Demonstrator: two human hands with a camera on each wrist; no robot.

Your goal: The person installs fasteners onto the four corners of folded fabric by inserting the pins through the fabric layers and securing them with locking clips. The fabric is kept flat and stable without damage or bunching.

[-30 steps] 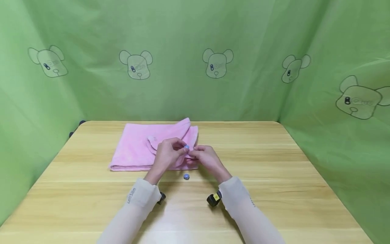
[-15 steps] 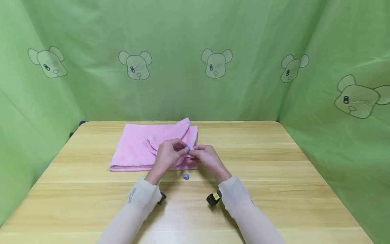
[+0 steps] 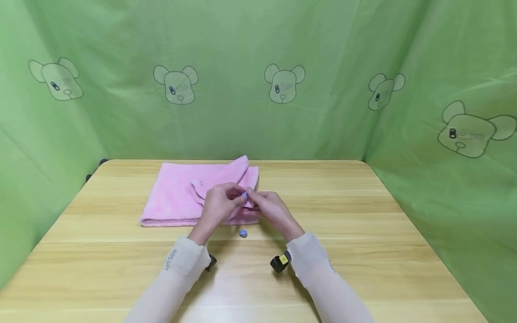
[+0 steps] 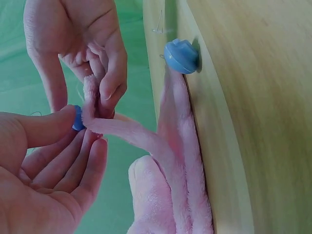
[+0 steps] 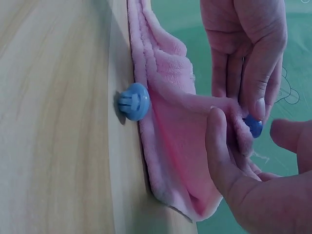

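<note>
A folded pink plush cloth [image 3: 177, 193] lies at the table's far side, its near right corner raised off the pile. My left hand [image 3: 220, 202] pinches a small blue round-capped fastener [image 5: 253, 126] against the edge of that corner, thumb on the cap. My right hand [image 3: 274, 208] holds the same corner from the right, fingers curled at the cloth and thumb extended toward the cap. The fastener's far side is hidden by cloth and fingers. A second blue fastener [image 5: 134, 101], with a domed cap and a slotted base, lies on the table just in front of the cloth.
The wooden table [image 3: 343, 251] reaches toward me and to both sides. Green curtains [image 3: 226, 130] printed with bear heads enclose its back and sides. A black wrist camera [image 3: 279, 263] hangs under the right cuff, another [image 3: 211, 262] under the left.
My right thumb has moved left and up, from the cloth edge to beside the blue cap. The left hand keeps its pinch. The whole head view has shifted slightly.
</note>
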